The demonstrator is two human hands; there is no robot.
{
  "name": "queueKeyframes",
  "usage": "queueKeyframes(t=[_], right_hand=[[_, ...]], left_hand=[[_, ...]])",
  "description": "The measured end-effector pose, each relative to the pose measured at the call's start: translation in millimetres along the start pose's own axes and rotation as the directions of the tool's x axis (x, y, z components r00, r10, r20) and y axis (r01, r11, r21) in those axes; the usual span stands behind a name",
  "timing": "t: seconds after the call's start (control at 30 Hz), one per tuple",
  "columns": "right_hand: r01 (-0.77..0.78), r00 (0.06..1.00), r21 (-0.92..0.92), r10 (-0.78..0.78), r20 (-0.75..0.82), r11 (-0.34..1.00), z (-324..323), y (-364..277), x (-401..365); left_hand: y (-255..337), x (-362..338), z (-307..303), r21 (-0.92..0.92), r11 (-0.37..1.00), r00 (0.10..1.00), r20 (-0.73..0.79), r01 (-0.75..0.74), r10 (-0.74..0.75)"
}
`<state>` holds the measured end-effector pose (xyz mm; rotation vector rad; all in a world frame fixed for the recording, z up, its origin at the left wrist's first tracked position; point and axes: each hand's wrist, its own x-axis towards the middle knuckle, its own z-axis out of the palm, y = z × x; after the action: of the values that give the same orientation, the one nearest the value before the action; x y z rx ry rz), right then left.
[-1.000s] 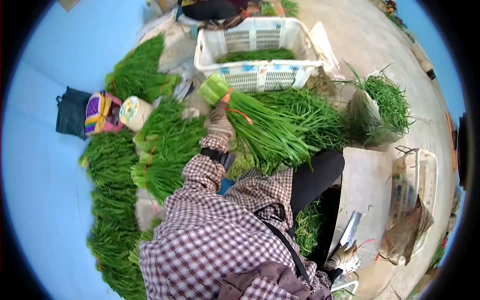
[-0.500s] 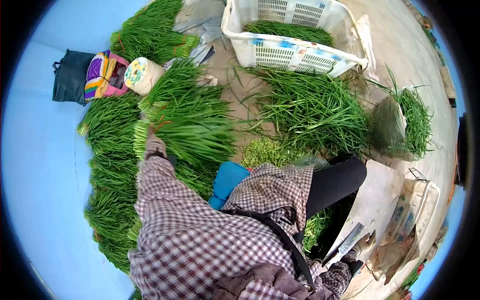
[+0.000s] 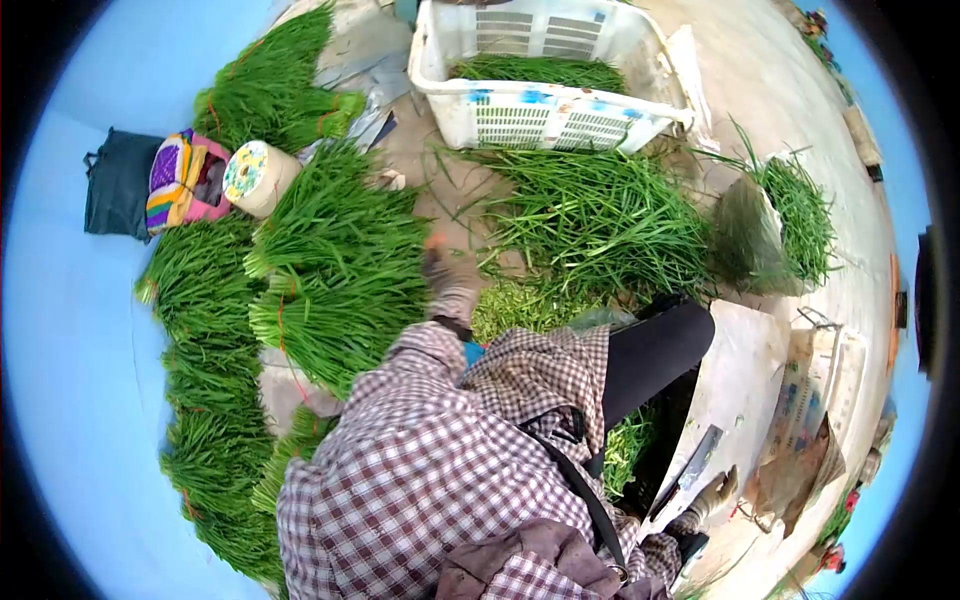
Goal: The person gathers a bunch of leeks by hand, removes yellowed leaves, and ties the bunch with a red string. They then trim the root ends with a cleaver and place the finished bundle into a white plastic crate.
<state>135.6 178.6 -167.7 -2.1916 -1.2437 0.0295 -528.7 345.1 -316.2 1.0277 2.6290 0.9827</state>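
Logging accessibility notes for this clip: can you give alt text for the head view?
A person in a checked shirt stretches the left hand, blurred, over bare ground between tied bundles of green stalks and a loose heap, while the right hand holds a knife. A white crate of greens stands beyond.

Bundles (image 3: 330,270) left, crate (image 3: 540,110) ahead, loose greens (image 3: 600,215) before crate
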Motion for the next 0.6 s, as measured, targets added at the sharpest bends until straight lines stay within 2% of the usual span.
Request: queueKeyframes(t=[0.03, 0.1, 0.13, 0.17, 0.23, 0.3, 0.33, 0.37, 0.4, 0.43, 0.47, 0.5, 0.57, 0.6], right_hand=[[0.058, 0.995, 0.005, -0.057, -0.076, 0.998, -15, 19, -5], [0.174, 0.929, 0.010, -0.161, -0.332, 0.985, -43, 56, -24], [0.140, 0.899, -0.020, -0.135, -0.416, 0.990, -60, 63, -39], [0.095, 0.868, -0.042, -0.103, -0.486, 0.995, -77, 52, -53], [0.016, 0.792, -0.079, -0.061, -0.607, 0.997, -110, 29, -83], [-0.084, 0.719, -0.111, -0.017, -0.695, 0.990, -152, 5, -128], [-0.149, 0.674, -0.115, 0.016, -0.739, 0.982, -171, -11, -161], [-0.223, 0.625, -0.081, 0.079, -0.776, 0.971, -187, -29, -197], [-0.293, 0.553, -0.001, 0.169, -0.816, 0.956, -200, -48, -232], [-0.335, 0.455, 0.141, 0.291, -0.842, 0.932, -208, -66, -265], [-0.381, 0.349, 0.224, 0.364, -0.863, 0.897, -216, -89, -303], [-0.562, 0.410, -0.140, 0.128, -0.903, 0.815, -220, -99, -334], [-0.691, 0.311, -0.115, 0.150, -0.939, 0.714, -225, -116, -389], [-0.701, 0.224, -0.013, 0.203, -0.953, 0.713, -221, -115, -414]], left_hand=[[32, -3, 19, -0.081, 0.995, 0.991, 0.127, 0.053, -0.043], [104, -24, 30, -0.273, 0.961, 0.971, 0.218, -0.035, 0.097], [128, -33, 42, -0.347, 0.924, 0.913, 0.305, -0.161, 0.273], [149, -41, 50, -0.427, 0.863, 0.815, 0.377, -0.269, 0.440], [211, -62, 36, -0.413, 0.853, 0.651, 0.559, -0.318, 0.514], [240, -81, 67, -0.706, 0.661, 0.564, 0.447, -0.255, 0.695], [271, -90, 51, -0.735, 0.612, 0.526, 0.410, -0.293, 0.745], [284, -103, 52, -0.805, 0.350, 0.471, 0.101, -0.479, 0.876], [318, -119, 24, -0.860, 0.314, 0.406, 0.140, -0.403, 0.903], [353, -127, 12, -0.763, 0.249, 0.260, 0.109, -0.597, 0.959], [373, -145, 12, -0.837, 0.208, 0.222, 0.106, -0.505, 0.969], [391, -167, -17, -0.912, 0.281, 0.216, 0.222, -0.300, 0.951], [407, -197, 22, -0.978, 0.185, 0.080, 0.178, -0.095, 0.981], [411, -224, 6, -0.982, 0.190, 0.000, 0.190, -0.003, 0.982]])
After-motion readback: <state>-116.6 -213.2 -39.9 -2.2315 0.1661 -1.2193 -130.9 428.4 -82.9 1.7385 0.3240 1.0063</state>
